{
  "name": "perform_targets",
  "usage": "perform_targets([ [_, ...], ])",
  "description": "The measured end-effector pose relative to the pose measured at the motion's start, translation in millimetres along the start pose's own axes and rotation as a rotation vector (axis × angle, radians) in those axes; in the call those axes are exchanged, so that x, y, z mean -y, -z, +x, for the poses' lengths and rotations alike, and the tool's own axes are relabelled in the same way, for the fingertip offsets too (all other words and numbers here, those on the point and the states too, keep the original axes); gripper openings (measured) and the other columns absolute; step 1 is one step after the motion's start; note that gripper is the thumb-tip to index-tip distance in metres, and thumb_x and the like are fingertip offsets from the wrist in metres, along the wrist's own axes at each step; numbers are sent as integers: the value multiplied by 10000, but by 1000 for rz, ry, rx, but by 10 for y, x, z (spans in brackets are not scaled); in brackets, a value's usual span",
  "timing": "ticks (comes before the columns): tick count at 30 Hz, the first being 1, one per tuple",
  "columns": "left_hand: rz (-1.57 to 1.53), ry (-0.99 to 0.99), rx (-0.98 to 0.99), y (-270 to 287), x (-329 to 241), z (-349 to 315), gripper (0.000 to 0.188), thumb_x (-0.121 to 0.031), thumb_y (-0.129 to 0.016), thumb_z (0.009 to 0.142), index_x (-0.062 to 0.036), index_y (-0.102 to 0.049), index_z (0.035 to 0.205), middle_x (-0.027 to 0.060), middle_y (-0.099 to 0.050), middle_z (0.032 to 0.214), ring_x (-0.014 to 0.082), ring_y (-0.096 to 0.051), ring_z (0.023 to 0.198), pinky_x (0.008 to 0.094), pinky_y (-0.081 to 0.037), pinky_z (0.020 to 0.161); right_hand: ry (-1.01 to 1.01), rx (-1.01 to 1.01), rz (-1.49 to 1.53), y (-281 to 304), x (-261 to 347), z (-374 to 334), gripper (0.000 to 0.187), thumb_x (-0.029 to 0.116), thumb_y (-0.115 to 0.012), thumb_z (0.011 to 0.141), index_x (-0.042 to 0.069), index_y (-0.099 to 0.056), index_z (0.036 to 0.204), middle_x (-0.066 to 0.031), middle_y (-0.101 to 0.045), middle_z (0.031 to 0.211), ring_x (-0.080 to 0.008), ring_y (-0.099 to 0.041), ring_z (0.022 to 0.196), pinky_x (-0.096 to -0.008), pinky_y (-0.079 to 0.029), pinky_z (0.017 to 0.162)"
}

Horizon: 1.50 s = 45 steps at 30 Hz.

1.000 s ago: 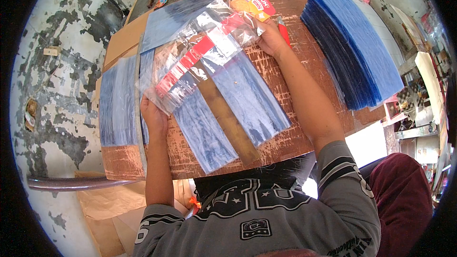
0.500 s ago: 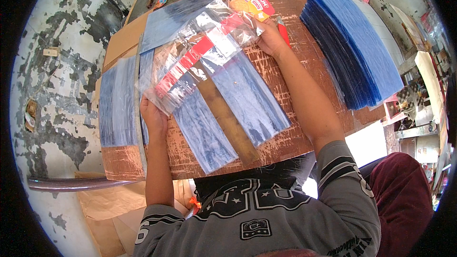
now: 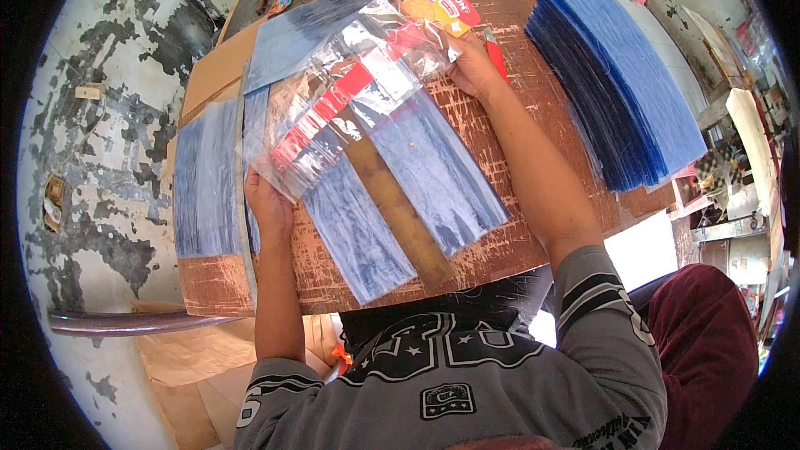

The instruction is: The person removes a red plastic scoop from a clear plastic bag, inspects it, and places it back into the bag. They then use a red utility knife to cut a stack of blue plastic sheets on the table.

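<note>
A clear plastic sheet with a red printed band (image 3: 346, 83) is stretched slantwise between my two hands. My left hand (image 3: 270, 202) is closed on its lower left end, and my right hand (image 3: 475, 67) grips the upper right end. Under it, two piles of bluish clear plastic sheets (image 3: 437, 171) lie on the brown worn table (image 3: 525, 237). A brown flat strip (image 3: 400, 217) runs between these piles. Just beyond my right hand lies a yellow and red packet (image 3: 442, 7); a red-handled cutter (image 3: 496, 58) lies beside that hand.
A tall stack of blue plastic sheets (image 3: 621, 75) stands on the right of the table. More bluish sheets (image 3: 204, 179) lie at the left, next to a long thin metal bar (image 3: 247, 242). Cardboard (image 3: 221, 71) sits at the back left. A peeling wall (image 3: 117, 158) rises on the left.
</note>
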State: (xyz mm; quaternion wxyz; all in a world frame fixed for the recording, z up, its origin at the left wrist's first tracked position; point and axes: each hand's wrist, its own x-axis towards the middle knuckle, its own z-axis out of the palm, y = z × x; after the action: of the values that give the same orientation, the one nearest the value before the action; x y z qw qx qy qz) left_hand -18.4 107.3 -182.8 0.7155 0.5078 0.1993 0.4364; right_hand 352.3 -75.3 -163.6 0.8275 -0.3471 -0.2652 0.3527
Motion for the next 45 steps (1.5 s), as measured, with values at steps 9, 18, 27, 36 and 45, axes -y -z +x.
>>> perform_targets([
  [9, 10, 8, -17, 39, 23, 13, 267, -141, -532, 1050, 37, -576, 1245, 149, -670, 1206, 232, -688, 1053, 357, -581, 889, -3, -16, 4, -29, 8, -8, 301, 169, -650, 994, 64, -616, 1274, -30, -698, 1145, -150, -697, 922, -290, -585, 700],
  [18, 10, -1, -24, -82, -46, -34, 271, -179, -538, 1064, 42, -586, 1212, 145, -682, 1180, 210, -696, 1031, 346, -589, 896, 1, -5, -2, -53, 29, -27, 301, 167, -647, 997, 66, -623, 1280, -23, -698, 1156, -144, -691, 933, -289, -583, 719],
  [27, 2, 1, -15, -27, -13, -18, 284, -188, -537, 1066, 48, -588, 1217, 148, -686, 1169, 203, -698, 1017, 340, -588, 883, -18, -37, -15, -33, 5, -2, 288, 175, -651, 996, 81, -630, 1268, -14, -701, 1134, -140, -692, 909, -275, -570, 683],
  [36, 9, 0, -17, -32, -13, -18, 288, -183, -540, 1064, 50, -583, 1228, 142, -683, 1177, 205, -694, 1025, 341, -587, 889, 2, 13, 17, 5, -2, 5, 340, 171, -664, 989, 42, -608, 1299, -54, -702, 1197, -176, -698, 1018, -343, -600, 864],
  [45, 11, 2, -22, -18, -12, -12, 286, -179, -540, 1063, 49, -582, 1230, 144, -681, 1183, 205, -693, 1027, 341, -586, 893, -9, -18, -1, 23, -6, 14, 333, 157, -656, 989, 45, -607, 1299, -57, -702, 1196, -182, -697, 1029, -346, -596, 882],
])
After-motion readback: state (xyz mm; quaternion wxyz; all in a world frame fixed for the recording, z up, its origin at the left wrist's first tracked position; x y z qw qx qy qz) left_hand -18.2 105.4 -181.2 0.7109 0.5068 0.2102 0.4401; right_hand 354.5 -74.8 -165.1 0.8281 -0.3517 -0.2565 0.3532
